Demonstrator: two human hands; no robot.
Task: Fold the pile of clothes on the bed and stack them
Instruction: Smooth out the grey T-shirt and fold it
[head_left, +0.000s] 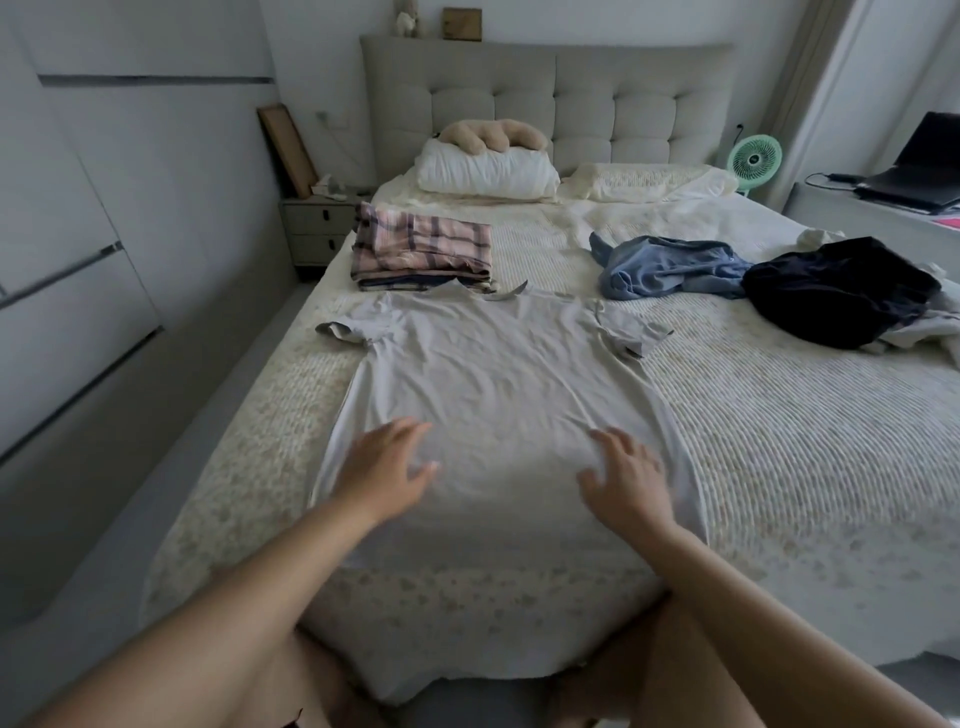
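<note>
Both hands motion-blurred at lower centre, left hand (387, 467) and right hand (626, 480), fingertip contact with grey T-shirt (498, 395) unclear, T-shirt collar tucked under plaid stack (421, 252), white garment (930, 327) mostly under dark garment (841, 291), laptop (919, 166) cut by right edge.

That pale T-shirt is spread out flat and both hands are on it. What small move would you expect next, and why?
Probably folding one side in: the left hand could take the T-shirt by its left sleeve and bring it across the middle. The shirt lies flat, both hands are open, and a folded stack waits beyond the collar.
</note>
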